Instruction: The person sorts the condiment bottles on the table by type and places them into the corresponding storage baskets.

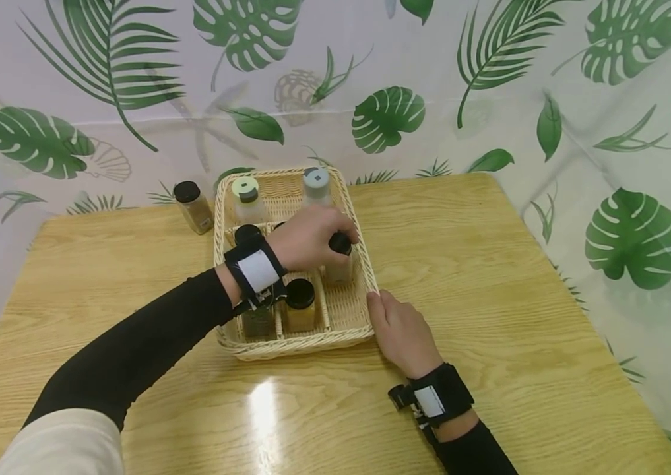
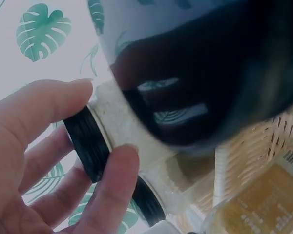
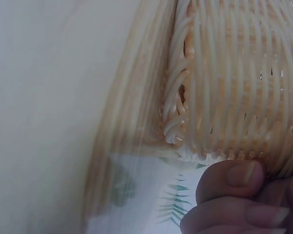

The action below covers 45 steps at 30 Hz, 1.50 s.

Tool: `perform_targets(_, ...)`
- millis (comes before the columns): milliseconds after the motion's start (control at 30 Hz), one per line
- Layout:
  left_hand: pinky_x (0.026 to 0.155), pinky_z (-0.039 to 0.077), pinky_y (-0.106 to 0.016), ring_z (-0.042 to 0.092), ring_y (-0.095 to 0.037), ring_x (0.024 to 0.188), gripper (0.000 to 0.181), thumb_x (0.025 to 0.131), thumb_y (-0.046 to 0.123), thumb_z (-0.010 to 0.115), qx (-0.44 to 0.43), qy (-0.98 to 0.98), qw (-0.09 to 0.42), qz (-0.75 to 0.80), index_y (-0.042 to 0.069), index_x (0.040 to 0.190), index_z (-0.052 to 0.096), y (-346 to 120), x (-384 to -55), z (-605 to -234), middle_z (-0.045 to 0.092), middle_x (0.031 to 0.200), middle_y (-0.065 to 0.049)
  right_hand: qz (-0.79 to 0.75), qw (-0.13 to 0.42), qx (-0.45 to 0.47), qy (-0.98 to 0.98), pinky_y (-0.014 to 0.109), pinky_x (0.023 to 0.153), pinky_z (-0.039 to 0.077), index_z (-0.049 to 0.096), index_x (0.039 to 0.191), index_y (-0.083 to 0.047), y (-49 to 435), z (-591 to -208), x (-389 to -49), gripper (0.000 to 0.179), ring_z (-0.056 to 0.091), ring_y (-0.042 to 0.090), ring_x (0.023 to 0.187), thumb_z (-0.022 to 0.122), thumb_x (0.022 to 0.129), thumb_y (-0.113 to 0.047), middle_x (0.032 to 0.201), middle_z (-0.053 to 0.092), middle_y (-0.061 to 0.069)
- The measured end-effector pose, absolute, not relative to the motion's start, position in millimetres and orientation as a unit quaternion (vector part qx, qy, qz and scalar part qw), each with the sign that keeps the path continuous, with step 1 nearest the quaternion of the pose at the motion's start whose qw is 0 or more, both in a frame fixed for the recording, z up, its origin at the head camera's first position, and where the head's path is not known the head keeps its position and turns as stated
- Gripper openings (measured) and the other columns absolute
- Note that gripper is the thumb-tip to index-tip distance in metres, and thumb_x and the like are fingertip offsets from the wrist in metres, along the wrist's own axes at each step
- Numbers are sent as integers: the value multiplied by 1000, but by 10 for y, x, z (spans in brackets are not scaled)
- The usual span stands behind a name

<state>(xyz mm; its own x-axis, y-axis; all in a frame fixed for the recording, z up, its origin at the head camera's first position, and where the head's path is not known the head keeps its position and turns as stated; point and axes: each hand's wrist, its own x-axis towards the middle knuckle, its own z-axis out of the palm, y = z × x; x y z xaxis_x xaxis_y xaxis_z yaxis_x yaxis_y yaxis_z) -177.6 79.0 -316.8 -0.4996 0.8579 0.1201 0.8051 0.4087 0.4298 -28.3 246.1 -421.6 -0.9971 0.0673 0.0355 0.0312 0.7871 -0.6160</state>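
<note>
My left hand (image 1: 311, 236) reaches over the wicker basket (image 1: 299, 344) and pinches a clear jar by its black lid (image 1: 340, 244). In the left wrist view, thumb and fingers close around that jar's lid (image 2: 89, 146), and its pale contents show. The jar stands upright in the basket's right compartment. My right hand (image 1: 404, 335) grips the basket's front right corner; its fingers (image 3: 234, 178) curl against the weave in the right wrist view. Nearest the left wrist is a jar of yellow spice (image 1: 301, 310), with a green-filled jar (image 1: 258, 323) beside it.
Two shaker bottles, one with a pale green lid (image 1: 245, 188) and one with a grey-blue lid (image 1: 316, 179), stand at the basket's back. Outside it, to the left, a black-lidded spice jar (image 1: 194, 208) stands on the wooden table (image 1: 460, 264). A leaf-print cloth (image 1: 323, 79) hangs behind.
</note>
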Motion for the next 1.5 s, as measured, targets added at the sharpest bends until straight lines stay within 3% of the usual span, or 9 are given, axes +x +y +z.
perform_targets(467,77,47,-31,58,-16,90,27,75,21,79,501,838,65,205,10,98,70,842,-1741,-3239,66,98,0,324,30,-27,-945,31,43,26,47,78,-13,2479,-4228,-277,52,34,17,46,19,103,-49,58,36,2)
perform_targets(1500,80,47,-29,58,-14,95,33,77,25,78,480,855,65,185,13,107,70,862,-1751,-3263,66,105,2,310,36,-23,-950,30,42,23,44,75,-13,2475,-4214,-275,49,31,16,44,21,104,-45,55,35,1)
